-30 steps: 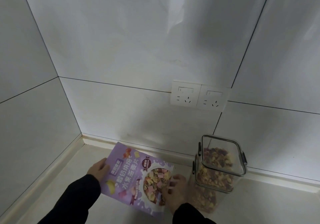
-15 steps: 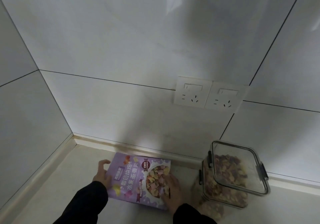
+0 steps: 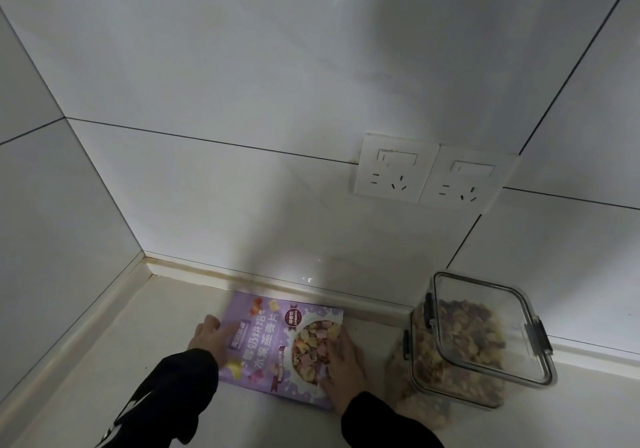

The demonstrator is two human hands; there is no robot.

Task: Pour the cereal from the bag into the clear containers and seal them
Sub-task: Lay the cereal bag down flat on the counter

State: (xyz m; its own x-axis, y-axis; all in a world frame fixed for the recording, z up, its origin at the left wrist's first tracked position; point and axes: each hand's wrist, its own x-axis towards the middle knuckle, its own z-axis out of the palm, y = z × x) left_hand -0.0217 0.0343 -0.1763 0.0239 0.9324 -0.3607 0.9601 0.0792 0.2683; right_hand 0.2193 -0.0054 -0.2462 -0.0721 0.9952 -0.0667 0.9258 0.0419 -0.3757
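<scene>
A purple cereal bag (image 3: 273, 340) lies flat on the pale countertop (image 3: 131, 371), close to the back wall. My left hand (image 3: 211, 338) rests on its left edge with fingers spread. My right hand (image 3: 341, 368) presses flat on the bag's lower right part. To the right stands a clear square container (image 3: 485, 340) filled with colourful cereal, its clear lid on top with dark clips at the sides.
White tiled walls meet in a corner at the left. Two white wall sockets (image 3: 429, 174) sit above the container. A raised backsplash strip (image 3: 277, 281) runs along the counter's rear edge.
The bag has gone from tilted up to lying flat on the counter, and both hands now press on it. The camera view has shifted left and up.
</scene>
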